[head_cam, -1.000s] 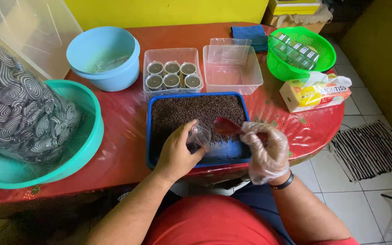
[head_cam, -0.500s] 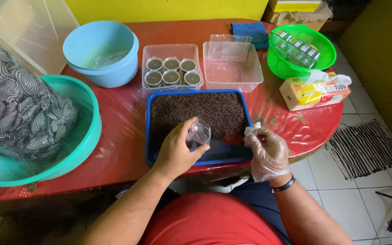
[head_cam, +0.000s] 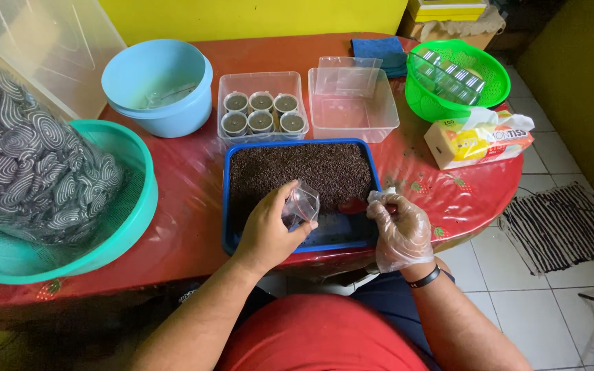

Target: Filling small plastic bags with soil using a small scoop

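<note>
The small clear plastic cup (head_cam: 302, 204) sat tilted in the left hand (head_cam: 267, 230), fingers closed round it, over the near edge of the blue tray (head_cam: 228, 206) of dark granules (head_cam: 304, 172). The gloved right hand (head_cam: 400, 230) pinched something red, too hidden to name. Filling well probably meant keeping the cup's mouth low over the tray so spills fell back in.

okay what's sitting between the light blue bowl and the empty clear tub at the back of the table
In the head view, a clear container holding six small filled cups sits between the light blue bowl and the empty clear tub.
</note>
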